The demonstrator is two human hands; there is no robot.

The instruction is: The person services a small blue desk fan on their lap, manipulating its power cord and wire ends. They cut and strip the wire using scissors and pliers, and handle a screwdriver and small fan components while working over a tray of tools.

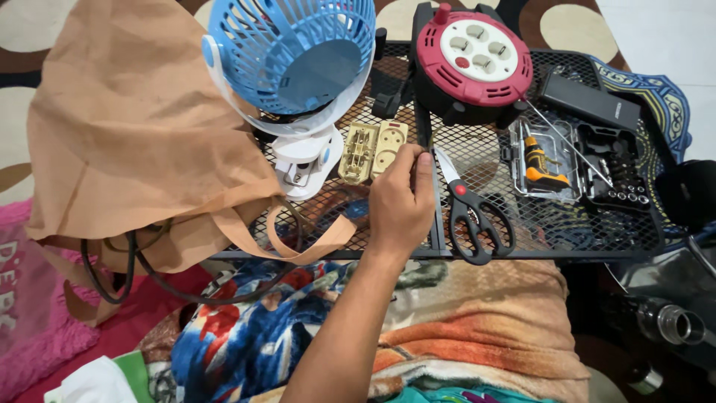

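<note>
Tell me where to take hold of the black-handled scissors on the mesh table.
Take the scissors by the black loop handles at the near end, coming from the table's near edge. The blades point away toward the cable reel, and the loops lie flat and uncovered on the mesh table, just right of the hand.

Only one hand (403, 205) shows, the other is out of frame, and what its fingertips pinch by the open socket (371, 149) is too thin to tell; its forearm runs off the bottom edge. Up-left of hand, the fan (294, 56) is cut by the top edge & the bag (127, 127) hides the mesh table's (567, 235) left part plus most of the black cable (130, 280). Far right of hand, bits in the case (615, 168) are too small to tell apart, and the dark gear (686, 194) at the right edge is cropped & blurry.
</note>
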